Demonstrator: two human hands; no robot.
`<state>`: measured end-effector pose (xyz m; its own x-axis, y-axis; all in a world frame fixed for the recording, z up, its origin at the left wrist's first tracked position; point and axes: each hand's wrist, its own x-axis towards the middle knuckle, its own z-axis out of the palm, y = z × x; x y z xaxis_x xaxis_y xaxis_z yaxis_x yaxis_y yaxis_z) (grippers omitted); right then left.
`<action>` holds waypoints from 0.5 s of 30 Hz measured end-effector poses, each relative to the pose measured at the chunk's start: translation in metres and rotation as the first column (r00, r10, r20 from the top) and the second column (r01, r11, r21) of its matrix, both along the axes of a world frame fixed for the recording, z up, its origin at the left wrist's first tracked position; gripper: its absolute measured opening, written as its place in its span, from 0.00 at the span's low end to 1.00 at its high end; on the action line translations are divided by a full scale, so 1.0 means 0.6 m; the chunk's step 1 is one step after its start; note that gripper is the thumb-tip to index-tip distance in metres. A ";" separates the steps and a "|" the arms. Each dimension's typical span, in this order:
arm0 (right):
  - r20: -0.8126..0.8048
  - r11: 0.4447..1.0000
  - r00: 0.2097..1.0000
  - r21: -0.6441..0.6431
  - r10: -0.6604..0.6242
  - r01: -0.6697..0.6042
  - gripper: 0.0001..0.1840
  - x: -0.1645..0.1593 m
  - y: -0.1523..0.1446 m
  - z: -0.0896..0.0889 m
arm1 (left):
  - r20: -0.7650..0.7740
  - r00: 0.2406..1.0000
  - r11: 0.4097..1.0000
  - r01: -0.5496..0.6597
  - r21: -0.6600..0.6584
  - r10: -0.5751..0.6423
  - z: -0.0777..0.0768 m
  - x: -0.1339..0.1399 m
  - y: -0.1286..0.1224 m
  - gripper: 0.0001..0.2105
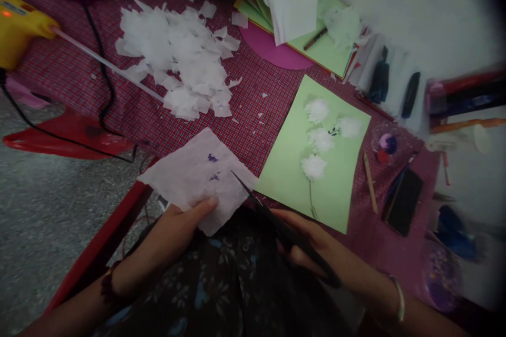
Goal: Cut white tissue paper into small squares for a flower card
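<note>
My left hand pinches the lower edge of a white tissue sheet, thumb on top; two purple ink marks show on it. In my right hand is a pair of black scissors, its blades pointing up and left over the sheet's right side. The blades look closed or nearly so. Just right of the sheet lies a green paper bearing several fluffy white paper flowers and a drawn stem. Beyond the sheet is a heap of cut white tissue pieces.
At left are a yellow glue gun with its light on, a glue stick and a black cable. On the right lie a pencil, a black phone and a clear container. Green papers are stacked at the back.
</note>
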<state>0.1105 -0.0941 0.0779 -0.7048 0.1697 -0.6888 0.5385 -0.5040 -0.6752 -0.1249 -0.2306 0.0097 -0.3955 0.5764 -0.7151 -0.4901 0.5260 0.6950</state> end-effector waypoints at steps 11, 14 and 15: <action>0.101 0.999 0.995 -0.049 0.011 -0.006 0.41 0.005 -0.002 -0.007 | 0.103 0.993 0.997 0.056 -0.044 -0.052 0.014 0.004 0.019 0.24; 0.111 0.998 0.993 -0.051 0.052 -0.046 0.43 0.008 0.002 -0.002 | 0.099 0.993 0.997 0.066 -0.050 -0.061 0.025 0.001 0.024 0.26; 0.083 0.997 0.994 -0.032 0.072 -0.070 0.42 0.009 0.005 0.002 | 0.084 0.993 0.995 0.086 -0.054 -0.082 0.030 0.000 0.026 0.26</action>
<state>0.1161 -0.0911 0.0789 -0.6540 0.1006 -0.7497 0.6275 -0.4813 -0.6120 -0.1249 -0.2149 0.0277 -0.2862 0.5620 -0.7761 -0.4965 0.6058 0.6217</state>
